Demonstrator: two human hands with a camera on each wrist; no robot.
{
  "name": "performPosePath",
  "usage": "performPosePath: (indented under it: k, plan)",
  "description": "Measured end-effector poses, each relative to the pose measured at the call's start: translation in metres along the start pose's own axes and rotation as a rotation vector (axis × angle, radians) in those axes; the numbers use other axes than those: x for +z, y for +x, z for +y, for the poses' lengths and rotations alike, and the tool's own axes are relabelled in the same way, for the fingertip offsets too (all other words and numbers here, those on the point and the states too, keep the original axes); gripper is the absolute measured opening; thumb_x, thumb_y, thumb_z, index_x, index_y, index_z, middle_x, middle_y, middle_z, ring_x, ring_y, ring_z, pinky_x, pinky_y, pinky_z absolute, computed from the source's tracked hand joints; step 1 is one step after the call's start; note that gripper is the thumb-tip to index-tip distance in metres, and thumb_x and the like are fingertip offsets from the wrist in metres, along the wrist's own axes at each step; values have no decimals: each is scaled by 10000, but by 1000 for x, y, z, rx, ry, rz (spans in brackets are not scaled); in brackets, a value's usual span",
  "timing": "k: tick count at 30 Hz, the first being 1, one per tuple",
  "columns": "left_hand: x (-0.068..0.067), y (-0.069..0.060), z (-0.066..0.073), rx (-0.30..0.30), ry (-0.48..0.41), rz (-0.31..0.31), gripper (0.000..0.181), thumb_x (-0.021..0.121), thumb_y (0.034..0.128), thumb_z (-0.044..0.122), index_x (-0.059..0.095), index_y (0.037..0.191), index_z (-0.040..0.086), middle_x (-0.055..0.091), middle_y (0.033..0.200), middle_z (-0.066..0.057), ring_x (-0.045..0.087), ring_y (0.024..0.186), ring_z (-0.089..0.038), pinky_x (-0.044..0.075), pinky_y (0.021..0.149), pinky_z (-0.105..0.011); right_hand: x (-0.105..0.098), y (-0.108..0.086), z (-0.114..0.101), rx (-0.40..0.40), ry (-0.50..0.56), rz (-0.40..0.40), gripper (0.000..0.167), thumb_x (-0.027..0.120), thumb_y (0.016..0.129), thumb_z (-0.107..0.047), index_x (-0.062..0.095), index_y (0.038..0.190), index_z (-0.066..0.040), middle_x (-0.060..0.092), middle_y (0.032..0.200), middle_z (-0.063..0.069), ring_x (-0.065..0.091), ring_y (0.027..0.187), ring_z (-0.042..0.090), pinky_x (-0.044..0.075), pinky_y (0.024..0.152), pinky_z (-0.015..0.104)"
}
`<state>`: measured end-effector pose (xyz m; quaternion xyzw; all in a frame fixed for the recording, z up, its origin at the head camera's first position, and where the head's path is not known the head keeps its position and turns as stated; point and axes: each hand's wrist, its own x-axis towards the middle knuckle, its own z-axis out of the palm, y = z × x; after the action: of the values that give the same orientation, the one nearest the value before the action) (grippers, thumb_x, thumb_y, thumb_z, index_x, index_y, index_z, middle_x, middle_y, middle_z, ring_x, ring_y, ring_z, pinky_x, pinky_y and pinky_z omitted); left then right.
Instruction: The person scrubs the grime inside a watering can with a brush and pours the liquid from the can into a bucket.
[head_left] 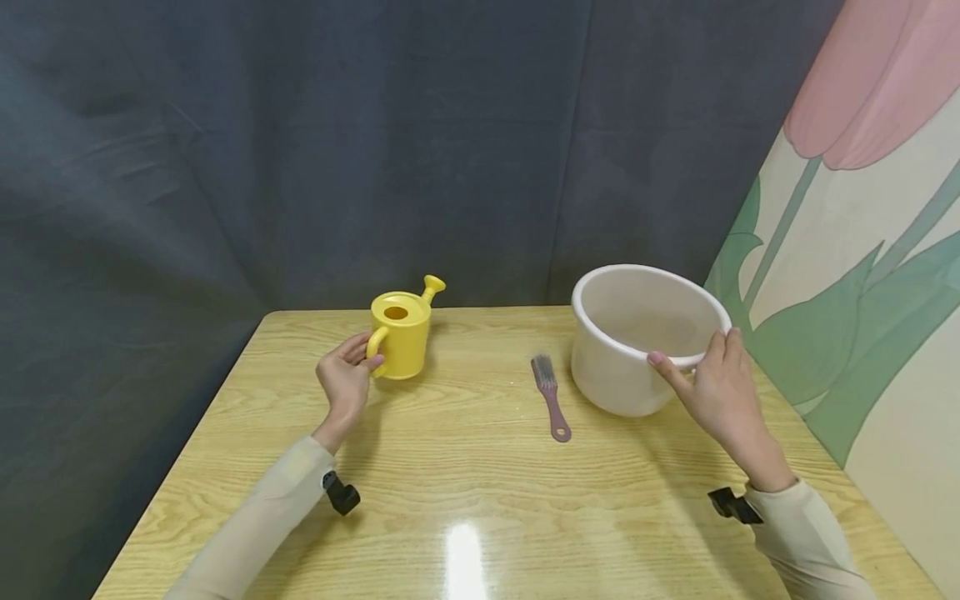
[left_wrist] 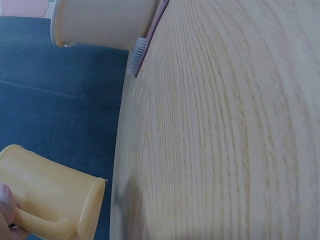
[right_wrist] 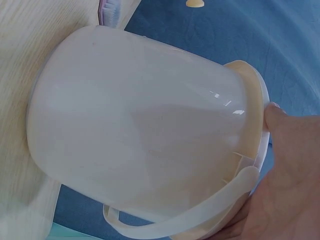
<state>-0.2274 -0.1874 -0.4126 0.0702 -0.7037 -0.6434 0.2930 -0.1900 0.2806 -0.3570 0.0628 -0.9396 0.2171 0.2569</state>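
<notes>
My left hand point(head_left: 348, 375) grips the handle of a yellow toy watering can point(head_left: 408, 346), its fingers and thumb curled round it. In the left wrist view a strip of dark cloth shows between the can's base and the tabletop, so the can hangs above the table. On the right, my right hand point(head_left: 726, 396) holds the near right rim of a white bucket point(head_left: 611, 371), the thumb lying along the rim. The bucket's swing handle point(right_wrist: 200, 212) hangs down its side in the right wrist view. Whether the bucket's base rests fully on the table, I cannot tell.
A purple brush point(head_left: 551, 400) with grey bristles lies on the wooden table point(head_left: 450, 467), between the can and the bucket. Dark cloth point(head_left: 412, 150) hangs behind the table. A wall painted with a tulip point(head_left: 847, 92) stands along the right side.
</notes>
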Motion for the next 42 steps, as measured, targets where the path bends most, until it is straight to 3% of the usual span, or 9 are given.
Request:
performPosePath:
  k: [4,13,23,35,42]
  plan:
    - [-4,-1,-2,4,26,14,396,752,745,-196,687,1126,-110,684,1073,-270,639,773,78,552,710,-121,1,0,0,0,0,-2,881,653,921,-506,347,1215,267,335,1109,382,372,936,529,345,806,670]
    - [-13,-3,-7,-41,26,42,396,747,758,-185,680,1141,-106,679,1102,-262,640,779,69,553,720,-125,2,0,1,-8,0,13,853,664,917,-491,357,1189,257,336,1086,359,375,924,507,354,798,643]
    - [-25,-5,-14,-94,36,83,407,735,768,-191,663,1162,-117,668,1130,-264,628,765,89,545,725,-112,2,1,3,22,-4,-31,899,624,931,-527,327,1219,271,310,1186,422,349,989,568,325,834,692]
    - [-28,-9,-18,-127,20,136,399,738,773,-181,666,1160,-113,668,1121,-277,641,749,45,553,708,-122,1,0,1,18,4,-24,900,631,932,-513,321,1237,275,315,1169,410,346,991,553,322,844,684]
    - [-33,-12,-19,-131,18,114,406,732,772,-191,665,1164,-112,658,1133,-299,647,773,24,552,716,-122,1,0,1,23,4,-34,913,626,933,-517,309,1256,275,309,1183,413,345,995,565,319,847,689]
